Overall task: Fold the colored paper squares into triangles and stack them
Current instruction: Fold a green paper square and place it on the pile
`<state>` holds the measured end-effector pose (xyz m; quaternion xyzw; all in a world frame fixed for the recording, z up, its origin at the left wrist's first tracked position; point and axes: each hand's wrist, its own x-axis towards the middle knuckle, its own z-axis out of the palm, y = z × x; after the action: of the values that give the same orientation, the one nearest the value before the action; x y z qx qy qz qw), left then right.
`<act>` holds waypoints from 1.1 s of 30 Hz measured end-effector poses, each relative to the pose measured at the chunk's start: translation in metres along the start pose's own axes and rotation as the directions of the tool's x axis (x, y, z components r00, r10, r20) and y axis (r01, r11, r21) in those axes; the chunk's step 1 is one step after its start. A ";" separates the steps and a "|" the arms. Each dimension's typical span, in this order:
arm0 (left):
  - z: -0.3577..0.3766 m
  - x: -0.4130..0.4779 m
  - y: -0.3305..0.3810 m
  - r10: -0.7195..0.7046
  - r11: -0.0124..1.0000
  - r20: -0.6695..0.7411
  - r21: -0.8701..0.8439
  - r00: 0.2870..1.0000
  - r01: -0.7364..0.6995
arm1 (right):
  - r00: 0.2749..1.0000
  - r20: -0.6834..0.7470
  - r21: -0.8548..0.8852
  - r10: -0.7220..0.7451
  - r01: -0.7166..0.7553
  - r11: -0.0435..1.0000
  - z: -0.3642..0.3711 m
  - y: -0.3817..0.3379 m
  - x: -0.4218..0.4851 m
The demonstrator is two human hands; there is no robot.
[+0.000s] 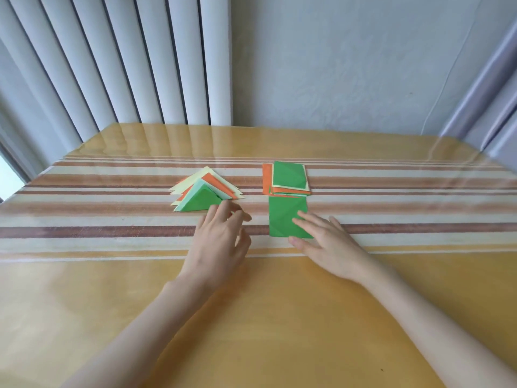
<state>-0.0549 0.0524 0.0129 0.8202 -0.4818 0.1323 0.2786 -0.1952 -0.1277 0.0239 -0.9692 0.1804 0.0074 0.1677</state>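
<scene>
Soft, even daylight fills the frame, brightest at a glowing gap [7, 177] on the far left edge. The glossy surface [251, 317] shows pale glare streaks along its upper part. Shadows are faint. Wide-angle distortion bows the frame's edges.

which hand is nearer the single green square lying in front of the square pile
Right. The right hand rests its fingers on the green square; the left hand is apart to its left, beside the triangle stack.
</scene>
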 end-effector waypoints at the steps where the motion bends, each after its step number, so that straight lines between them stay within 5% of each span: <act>1: 0.002 -0.004 0.003 0.010 1.000 0.015 -0.023 1.000 -0.009 | 1.000 -0.001 -0.018 -0.015 0.015 1.000 0.002 0.002 -0.004; 6: 0.012 -0.022 0.005 0.027 0.992 0.169 -0.129 0.985 -0.005 | 0.982 -0.112 -0.010 -0.153 0.153 0.988 0.012 0.003 -0.023; 10: 0.010 -0.024 0.003 -0.035 0.961 0.143 -0.267 0.989 0.072 | 0.960 -0.171 -0.004 -0.222 0.224 0.975 0.019 0.002 -0.026; 14: 0.007 -0.024 0.003 0.059 0.945 0.202 -0.327 0.978 0.011 | 0.960 -0.172 0.055 -0.223 0.235 0.970 0.019 0.001 -0.032; 19: 0.014 -0.022 0.003 0.056 0.980 0.348 -0.200 0.936 0.016 | 0.970 -0.104 0.146 -0.218 0.231 0.962 0.017 0.001 -0.035; 33: 0.014 -0.024 0.001 0.177 0.984 0.224 -0.068 0.959 -0.166 | 0.978 -0.037 0.088 -0.205 0.208 0.974 0.017 -0.004 -0.035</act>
<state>-0.0688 0.0611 -0.0099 0.7783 -0.5828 0.0489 0.2287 -0.2257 -0.1064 0.0120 -0.9740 0.0813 -0.0316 0.2091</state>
